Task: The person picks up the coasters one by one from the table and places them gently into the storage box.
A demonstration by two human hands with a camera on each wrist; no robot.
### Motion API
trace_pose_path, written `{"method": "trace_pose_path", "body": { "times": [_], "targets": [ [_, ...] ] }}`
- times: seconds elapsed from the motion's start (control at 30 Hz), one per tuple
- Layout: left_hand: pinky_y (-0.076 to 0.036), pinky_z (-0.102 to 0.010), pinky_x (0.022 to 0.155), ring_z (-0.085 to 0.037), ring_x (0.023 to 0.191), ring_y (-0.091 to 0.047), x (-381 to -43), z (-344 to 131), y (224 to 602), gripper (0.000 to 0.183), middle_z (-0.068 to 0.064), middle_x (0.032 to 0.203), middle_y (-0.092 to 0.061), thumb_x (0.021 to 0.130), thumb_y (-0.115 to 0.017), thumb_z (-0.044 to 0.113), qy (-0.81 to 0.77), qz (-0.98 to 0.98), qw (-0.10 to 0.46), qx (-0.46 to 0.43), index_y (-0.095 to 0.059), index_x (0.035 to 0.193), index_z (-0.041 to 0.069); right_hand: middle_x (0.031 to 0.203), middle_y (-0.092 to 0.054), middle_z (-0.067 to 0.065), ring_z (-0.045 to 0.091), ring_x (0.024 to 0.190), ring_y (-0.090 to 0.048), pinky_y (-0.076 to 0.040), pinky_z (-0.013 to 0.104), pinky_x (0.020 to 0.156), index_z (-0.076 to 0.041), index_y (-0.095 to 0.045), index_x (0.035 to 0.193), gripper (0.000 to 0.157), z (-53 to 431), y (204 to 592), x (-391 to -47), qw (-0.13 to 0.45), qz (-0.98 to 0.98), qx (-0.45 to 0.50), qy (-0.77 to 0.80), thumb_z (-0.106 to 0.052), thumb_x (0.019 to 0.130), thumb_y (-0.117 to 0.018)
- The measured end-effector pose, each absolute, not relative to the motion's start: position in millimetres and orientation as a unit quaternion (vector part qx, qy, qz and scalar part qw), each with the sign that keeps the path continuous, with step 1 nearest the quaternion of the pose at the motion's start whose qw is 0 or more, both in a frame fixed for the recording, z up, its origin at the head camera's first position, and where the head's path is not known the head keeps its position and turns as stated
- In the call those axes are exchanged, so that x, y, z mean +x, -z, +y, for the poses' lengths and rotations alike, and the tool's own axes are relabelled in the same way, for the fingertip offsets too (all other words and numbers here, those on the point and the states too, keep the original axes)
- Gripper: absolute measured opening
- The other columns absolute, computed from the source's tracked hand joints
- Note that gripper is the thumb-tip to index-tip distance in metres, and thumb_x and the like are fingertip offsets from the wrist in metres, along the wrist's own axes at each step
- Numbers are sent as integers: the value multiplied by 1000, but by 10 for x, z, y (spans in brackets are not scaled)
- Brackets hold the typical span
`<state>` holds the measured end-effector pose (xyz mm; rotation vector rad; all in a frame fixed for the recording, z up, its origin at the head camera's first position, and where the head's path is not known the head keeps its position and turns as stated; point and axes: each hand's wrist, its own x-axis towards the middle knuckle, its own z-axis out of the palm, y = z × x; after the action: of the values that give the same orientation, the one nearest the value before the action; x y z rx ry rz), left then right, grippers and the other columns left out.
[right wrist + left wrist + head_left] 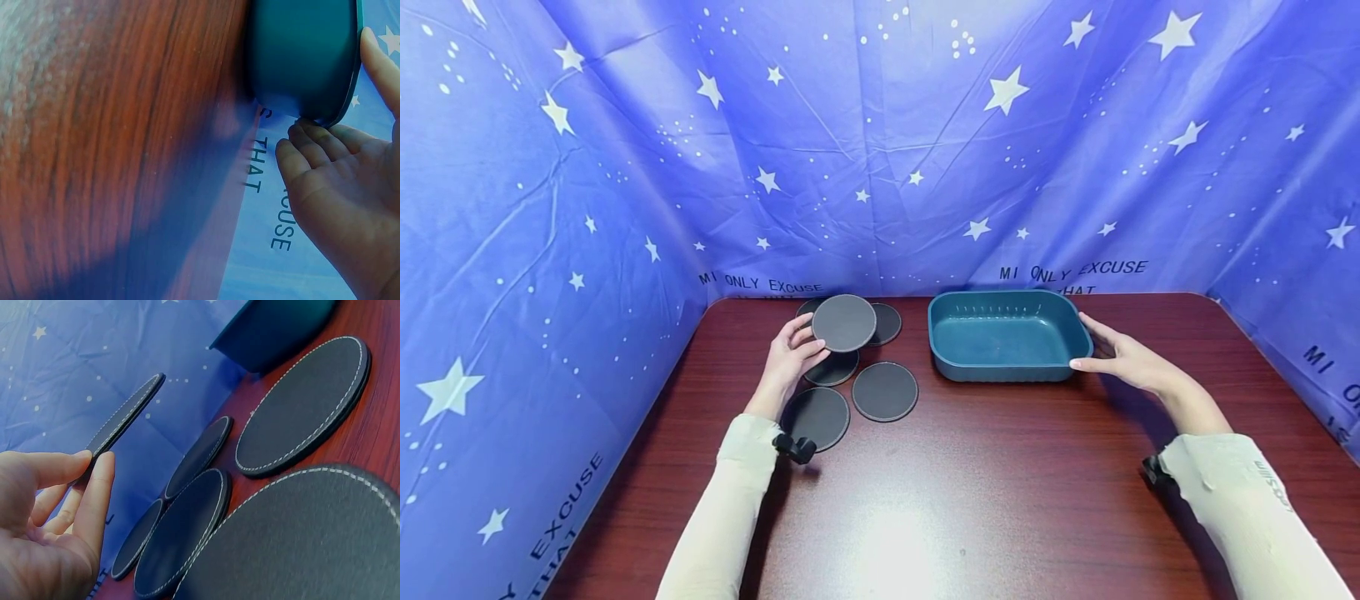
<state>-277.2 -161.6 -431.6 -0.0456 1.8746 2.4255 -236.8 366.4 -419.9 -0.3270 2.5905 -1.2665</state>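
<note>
In the head view my left hand (787, 360) pinches the near left edge of a round black coaster (846, 322). It is raised above several similar coasters. The left wrist view shows this held coaster (127, 416) nearly edge-on, white stitching along its rim, between thumb and fingertips. Over to the right, a deep teal rectangular basin (1003, 372) with rounded corners stands at the back of the table. My right hand (1131, 360) touches its right end, thumb at the front corner and fingers farther back. In the right wrist view those fingers (315, 147) are fairly straight against the basin (303, 56).
Black coasters lie on the dark red wood table (1000, 483) at left, including one nearest the front (817, 418) and one beside it (885, 392). Others are partly covered by the raised coaster. Blue star-printed cloth (865, 150) hangs behind and at both sides.
</note>
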Motion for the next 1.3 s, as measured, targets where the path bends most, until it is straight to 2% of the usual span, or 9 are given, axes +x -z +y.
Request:
{"method": "trace_pose_path", "body": {
  "times": [0.2, 0.33, 0.6, 0.7, 0.73, 0.87, 0.93, 1.0, 1.3],
  "targets": [
    [-61, -22, 76, -4, 81, -68, -2801, -1513, 4309, 66, 9, 98, -66, 92, -53, -17, -793, 608, 42, -9, -35, 152, 4, 166, -7, 25, 51, 148, -13, -27, -7, 87, -9, 0, 161, 95, 3662, 4198, -2367, 120, 883, -112, 439, -25, 95, -68],
    [-61, -22, 76, -3, 81, -67, -2818, -1449, 4297, 66, 9, 99, -66, 92, -53, -17, -792, 609, 46, -3, -34, 152, 3, 165, -8, 26, 51, 148, -14, -28, -6, 90, -9, -1, 161, 95, 3661, 4205, -2378, 117, 881, -115, 444, -22, 95, -68],
    [-61, -22, 77, -4, 79, -67, -2844, -1323, 4274, 66, 3, 110, -63, 92, -54, -17, -789, 611, 56, -4, -36, 151, 5, 165, -8, 27, 51, 148, -15, -27, -7, 88, -10, -1, 161, 95, 3662, 4224, -2387, 116, 881, -119, 444, -20, 94, -68],
    [-61, -22, 77, -4, 80, -67, -2850, -1273, 4260, 66, 0, 113, -62, 91, -54, -17, -788, 613, 58, 0, -37, 151, 5, 165, -8, 26, 50, 148, -15, -27, -7, 90, -10, -1, 161, 95, 3668, 4224, -2383, 115, 882, -116, 442, -21, 94, -68],
    [-61, -22, 76, -4, 80, -67, -2853, -1257, 4259, 66, 0, 112, -62, 91, -54, -17, -788, 613, 59, 2, -37, 151, 5, 165, -8, 26, 50, 148, -15, -28, -5, 95, -10, -1, 161, 95, 3668, 4221, -2380, 115, 883, -116, 440, -21, 94, -68],
    [-61, -21, 75, -4, 80, -68, -2872, -1200, 4261, 66, 3, 106, -64, 91, -54, -17, -788, 612, 62, 12, -36, 151, 4, 165, -8, 25, 50, 148, -15, -29, -1, 101, -10, -1, 161, 95, 3667, 4210, -2371, 114, 885, -114, 437, -22, 95, -68],
    [-61, -21, 74, -4, 81, -68, -2879, -1171, 4263, 66, 5, 103, -64, 91, -54, -17, -789, 611, 63, 16, -36, 151, 3, 165, -8, 26, 51, 148, -15, -30, -1, 99, -10, 0, 161, 95, 3662, 4205, -2368, 116, 882, -115, 442, -21, 95, -68],
    [-61, -20, 74, -4, 80, -67, -2880, -1142, 4263, 65, 5, 103, -64, 91, -54, -17, -790, 609, 64, 16, -37, 151, 4, 165, -8, 27, 52, 148, -16, -30, -5, 91, -9, 0, 160, 95, 3655, 4205, -2370, 118, 879, -117, 448, -20, 95, -67],
    [-61, -20, 74, -4, 79, -68, -2900, -1013, 4274, 65, -3, 115, -61, 91, -55, -16, -785, 615, 71, 21, -38, 150, 4, 164, -10, 29, 52, 147, -18, -33, -4, 89, -7, 0, 160, 95, 3652, 4217, -2378, 120, 872, -122, 458, -16, 95, -67]
  ]
}}
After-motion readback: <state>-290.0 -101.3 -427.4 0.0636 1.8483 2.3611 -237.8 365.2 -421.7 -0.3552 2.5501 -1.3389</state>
